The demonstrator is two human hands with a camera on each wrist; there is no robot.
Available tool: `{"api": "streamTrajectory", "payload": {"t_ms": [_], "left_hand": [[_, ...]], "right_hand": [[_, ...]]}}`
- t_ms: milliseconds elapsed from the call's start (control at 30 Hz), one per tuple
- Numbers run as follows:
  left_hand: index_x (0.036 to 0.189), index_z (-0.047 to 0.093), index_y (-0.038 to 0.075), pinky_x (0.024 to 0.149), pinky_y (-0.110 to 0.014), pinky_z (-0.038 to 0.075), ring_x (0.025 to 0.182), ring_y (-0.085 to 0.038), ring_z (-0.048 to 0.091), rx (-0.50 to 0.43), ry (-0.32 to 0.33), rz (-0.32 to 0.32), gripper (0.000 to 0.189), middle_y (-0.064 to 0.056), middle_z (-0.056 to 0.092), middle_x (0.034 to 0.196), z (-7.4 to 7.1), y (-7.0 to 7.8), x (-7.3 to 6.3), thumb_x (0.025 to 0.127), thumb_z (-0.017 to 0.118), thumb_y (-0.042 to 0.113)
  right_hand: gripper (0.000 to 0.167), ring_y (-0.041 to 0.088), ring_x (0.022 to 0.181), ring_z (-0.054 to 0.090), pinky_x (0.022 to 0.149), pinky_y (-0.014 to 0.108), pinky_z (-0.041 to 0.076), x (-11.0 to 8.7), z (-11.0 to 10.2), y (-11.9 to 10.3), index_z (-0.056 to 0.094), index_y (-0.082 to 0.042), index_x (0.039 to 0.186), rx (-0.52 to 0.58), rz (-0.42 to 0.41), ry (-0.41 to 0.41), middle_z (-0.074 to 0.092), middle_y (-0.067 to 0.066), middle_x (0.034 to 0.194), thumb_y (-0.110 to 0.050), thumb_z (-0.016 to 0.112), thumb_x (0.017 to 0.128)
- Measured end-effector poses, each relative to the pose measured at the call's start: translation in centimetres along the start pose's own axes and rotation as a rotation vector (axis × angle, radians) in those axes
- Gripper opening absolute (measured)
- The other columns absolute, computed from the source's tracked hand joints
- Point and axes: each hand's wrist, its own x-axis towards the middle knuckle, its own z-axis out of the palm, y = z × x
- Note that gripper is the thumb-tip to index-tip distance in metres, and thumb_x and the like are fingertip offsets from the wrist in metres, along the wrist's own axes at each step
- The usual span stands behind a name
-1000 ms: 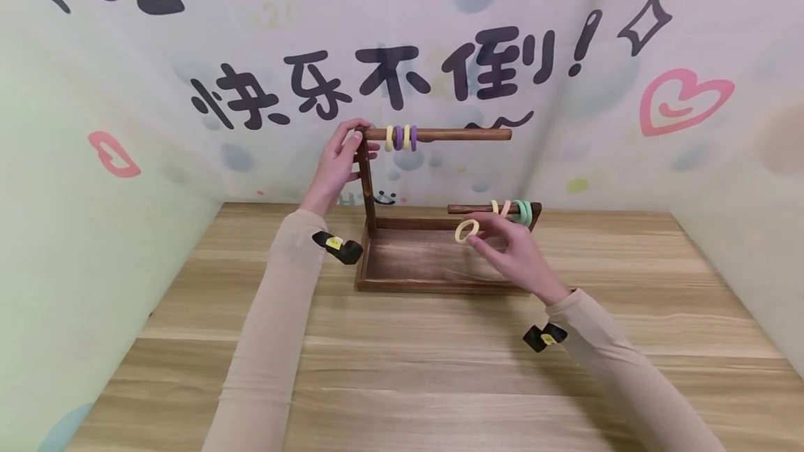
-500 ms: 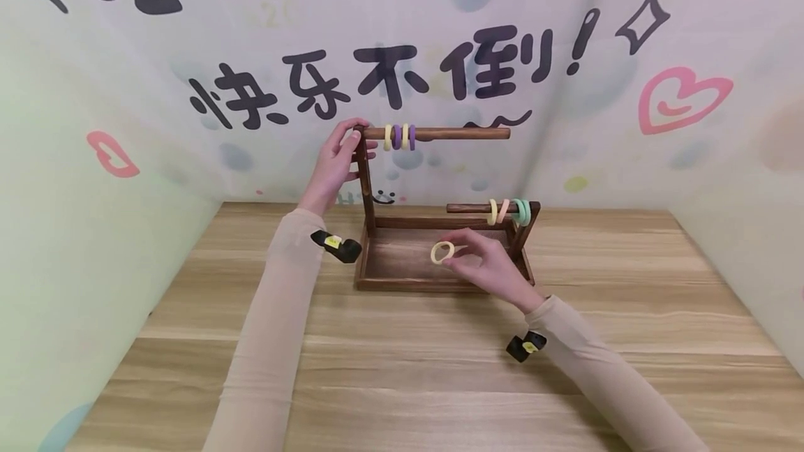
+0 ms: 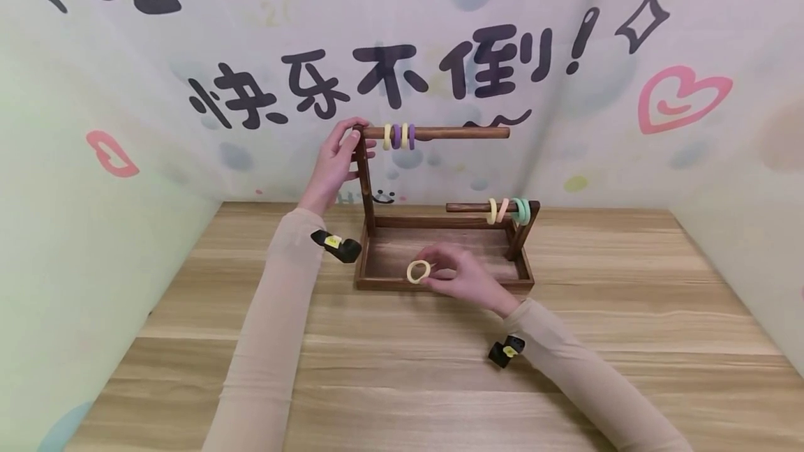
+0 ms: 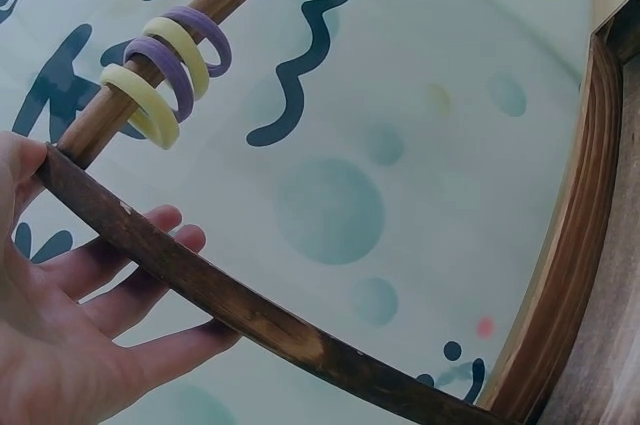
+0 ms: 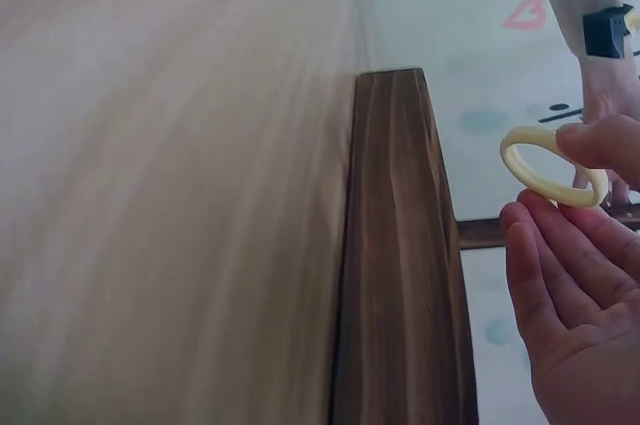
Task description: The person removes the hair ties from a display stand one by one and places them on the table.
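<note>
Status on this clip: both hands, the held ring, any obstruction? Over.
Left hand holds tall post. Right hand pinches pale yellow ring, off upper rod. Four rings threaded there, near the post. Nothing visibly blocking the held ring.

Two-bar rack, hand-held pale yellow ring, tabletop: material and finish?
Two-bar rack: looks like wood, stained dark brown, low sheen; streaky grain runs along it.
Pale yellow ring: smooth, opaque, evenly coloured; perhaps plastic, silicone or a fabric hair tie, too little texture shows to settle it.
Tabletop: wood-look, light brown; banded grain shows, but could be real wood or printed laminate.
</note>
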Motion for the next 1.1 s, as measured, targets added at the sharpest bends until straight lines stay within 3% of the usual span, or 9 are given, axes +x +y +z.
{"api": "streamTrajectory", "payload": {"t_ms": [233, 500, 733, 900, 1100], "left_hand": [[0.126, 0.053, 0.025, 0.087, -0.055, 0.046, 0.112, -0.032, 0.059, 0.006, -0.003, 0.001, 0.026, -0.019, 0.060, 0.124, 0.1, 0.1, 0.1, 0.106, 0.038, 0.027], [0.126, 0.053, 0.024, 0.086, -0.054, 0.046, 0.110, -0.031, 0.060, 0.003, 0.010, -0.012, 0.026, -0.018, 0.061, 0.123, 0.0, -0.2, -0.3, 0.106, 0.037, 0.025], [0.127, 0.053, 0.024, 0.086, -0.054, 0.046, 0.108, -0.031, 0.061, 0.008, 0.004, 0.002, 0.026, -0.017, 0.061, 0.122, 0.1, -0.3, -0.2, 0.106, 0.037, 0.026], [0.127, 0.052, 0.024, 0.087, -0.054, 0.045, 0.107, -0.028, 0.061, 0.011, 0.006, -0.011, 0.026, -0.018, 0.061, 0.123, 0.1, -0.2, -0.3, 0.106, 0.037, 0.026], [0.129, 0.051, 0.022, 0.087, -0.056, 0.045, 0.109, -0.032, 0.060, 0.008, 0.006, -0.006, 0.027, -0.017, 0.060, 0.123, 0.2, 0.0, -0.3, 0.106, 0.037, 0.026]], "right_hand": [[0.038, 0.026, 0.096, 0.065, 0.086, 0.034, 0.052, 0.2, 1.4, 0.0, 0.060, 0.004, 0.114, 0.002, 0.010, -0.067, 0.067, 0.014, 0.105, 0.007, 0.074, 0.079], [0.040, 0.033, 0.105, 0.062, 0.091, 0.037, 0.049, 0.2, 3.2, -0.4, 0.056, 0.008, 0.118, 0.001, 0.062, -0.189, 0.064, 0.020, 0.112, 0.009, 0.071, 0.081], [0.035, 0.044, 0.103, 0.061, 0.089, 0.044, 0.050, 0.6, 3.6, -2.7, 0.055, 0.015, 0.115, 0.083, 0.070, -0.258, 0.062, 0.030, 0.110, 0.013, 0.067, 0.082], [0.035, 0.042, 0.104, 0.061, 0.089, 0.036, 0.050, 0.7, 4.1, -1.0, 0.055, 0.014, 0.116, 0.116, 0.064, -0.290, 0.062, 0.029, 0.112, 0.011, 0.066, 0.084], [0.034, 0.028, 0.103, 0.064, 0.087, 0.029, 0.050, 0.9, 4.3, 0.8, 0.060, 0.007, 0.118, 0.063, 0.048, -0.311, 0.066, 0.018, 0.111, 0.001, 0.070, 0.086]]}}
